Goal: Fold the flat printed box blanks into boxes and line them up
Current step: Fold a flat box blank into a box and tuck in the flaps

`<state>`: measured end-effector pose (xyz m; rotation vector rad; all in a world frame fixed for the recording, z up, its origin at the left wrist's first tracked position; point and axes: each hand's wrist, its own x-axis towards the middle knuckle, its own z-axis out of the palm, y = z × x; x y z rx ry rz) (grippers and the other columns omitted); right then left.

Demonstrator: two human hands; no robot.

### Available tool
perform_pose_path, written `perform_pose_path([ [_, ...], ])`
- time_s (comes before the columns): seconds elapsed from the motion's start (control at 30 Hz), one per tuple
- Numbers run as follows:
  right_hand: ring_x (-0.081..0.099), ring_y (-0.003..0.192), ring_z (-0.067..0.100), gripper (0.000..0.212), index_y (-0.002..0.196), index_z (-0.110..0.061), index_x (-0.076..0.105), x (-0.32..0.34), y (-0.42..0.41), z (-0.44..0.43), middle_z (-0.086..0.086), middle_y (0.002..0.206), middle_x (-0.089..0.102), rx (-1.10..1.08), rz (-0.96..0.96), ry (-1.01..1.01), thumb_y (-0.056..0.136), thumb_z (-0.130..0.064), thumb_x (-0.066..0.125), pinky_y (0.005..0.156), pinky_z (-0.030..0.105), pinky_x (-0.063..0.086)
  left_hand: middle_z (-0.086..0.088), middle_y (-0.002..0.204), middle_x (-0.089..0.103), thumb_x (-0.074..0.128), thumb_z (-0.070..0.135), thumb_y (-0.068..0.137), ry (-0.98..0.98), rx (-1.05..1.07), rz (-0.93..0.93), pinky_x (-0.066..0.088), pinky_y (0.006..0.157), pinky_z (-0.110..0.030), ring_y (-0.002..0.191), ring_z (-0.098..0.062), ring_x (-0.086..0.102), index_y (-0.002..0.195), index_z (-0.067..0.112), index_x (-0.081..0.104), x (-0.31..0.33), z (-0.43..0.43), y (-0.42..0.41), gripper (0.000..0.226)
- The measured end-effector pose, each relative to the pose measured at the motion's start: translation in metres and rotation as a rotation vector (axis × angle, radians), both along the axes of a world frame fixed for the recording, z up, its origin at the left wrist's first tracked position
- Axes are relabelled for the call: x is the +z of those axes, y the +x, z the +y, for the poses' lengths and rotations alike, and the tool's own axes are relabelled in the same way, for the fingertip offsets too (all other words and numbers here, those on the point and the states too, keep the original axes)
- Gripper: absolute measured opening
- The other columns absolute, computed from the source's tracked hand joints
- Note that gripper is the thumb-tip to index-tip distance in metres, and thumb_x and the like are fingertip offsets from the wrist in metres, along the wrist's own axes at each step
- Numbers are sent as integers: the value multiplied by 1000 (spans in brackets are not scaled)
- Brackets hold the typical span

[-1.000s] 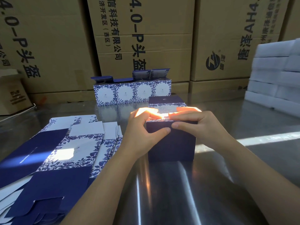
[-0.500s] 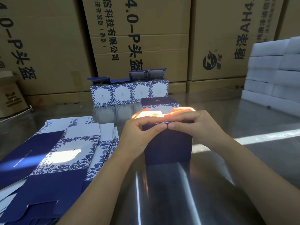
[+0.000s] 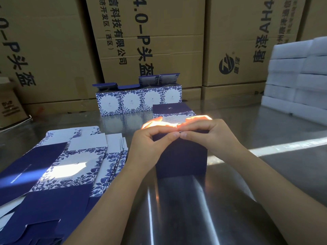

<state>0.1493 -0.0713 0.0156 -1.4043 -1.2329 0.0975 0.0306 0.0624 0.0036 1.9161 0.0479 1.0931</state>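
Observation:
A dark blue box (image 3: 180, 156) stands on the steel table in front of me, its printed flap (image 3: 172, 111) sticking out behind. My left hand (image 3: 150, 145) and my right hand (image 3: 210, 135) both grip its top edge, thumbs meeting at the near rim, fingers over the top in a patch of sun. A stack of flat blue-and-white blanks (image 3: 58, 167) lies to the left. Several folded boxes (image 3: 138, 101) stand in a row at the back, their lids up.
Big brown cartons (image 3: 159, 41) wall off the far side of the table. White foam slabs (image 3: 299, 76) are stacked at the right. A small carton (image 3: 10, 105) sits at the far left. A sun stripe crosses the steel table (image 3: 194, 209).
Both hands have stayed on the box top, thumbs drawing closer until they meet at the near edge. The view has shifted slightly.

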Motion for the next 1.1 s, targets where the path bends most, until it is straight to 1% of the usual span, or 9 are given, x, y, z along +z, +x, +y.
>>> perform_pose_path([
  [0.1,64,94,-4,16,89,-33,76,2,1,-1,-17,93,73,21,-9,-29,73,-29,75,78,4,43,24,85,71,74,22,76,2,-40,67,43,78,-4,88,9,63,77,42,72,3,4,-3,21],
  [0.23,61,98,-8,21,89,-39,75,4,6,-4,-22,97,71,33,-17,-95,75,-24,77,77,2,42,25,97,70,70,43,67,25,-55,137,42,85,-7,103,11,57,84,46,73,6,13,-5,17],
  [0.37,60,102,-9,21,88,-35,77,7,14,-8,-21,97,72,23,46,-115,71,-24,79,80,4,43,31,102,66,69,50,63,25,-59,171,41,100,-24,117,8,50,81,53,71,6,19,-6,19],
  [0.53,56,105,-14,14,85,-26,77,2,15,-4,-16,93,74,25,90,-91,73,-18,78,81,0,38,32,96,67,68,47,64,32,-47,159,37,98,-15,116,17,45,78,53,71,3,20,-2,15],
  [0.7,57,101,-15,13,81,-32,77,3,16,-5,-19,91,73,19,91,-96,71,-23,78,80,-1,38,32,93,67,66,50,61,28,-32,163,38,101,-20,114,16,48,75,54,70,4,20,-2,14],
  [0.8,56,105,-14,15,82,-35,77,4,16,-4,-21,92,72,13,63,-104,68,-29,77,83,0,38,34,95,66,67,49,62,39,-50,171,36,101,-17,116,18,44,76,53,71,5,21,-2,15],
  [0.97,55,106,-15,23,88,-34,77,8,22,-12,-23,98,71,40,62,-147,65,-33,77,80,-2,38,36,95,65,73,41,64,5,-47,173,42,86,-5,105,18,52,76,49,72,5,25,-7,15],
  [1.03,55,107,-14,20,89,-35,77,8,26,-14,-23,99,71,23,69,-151,70,-28,78,81,-2,38,37,95,65,74,41,61,-22,-10,158,44,88,-10,100,14,57,75,50,72,4,28,-9,16],
  [1.1,55,107,-14,19,88,-35,77,6,27,-13,-22,98,72,7,69,-148,73,-24,78,84,-2,37,34,99,66,73,42,59,-62,-16,148,45,96,-22,101,11,59,75,47,73,2,31,-9,17],
])
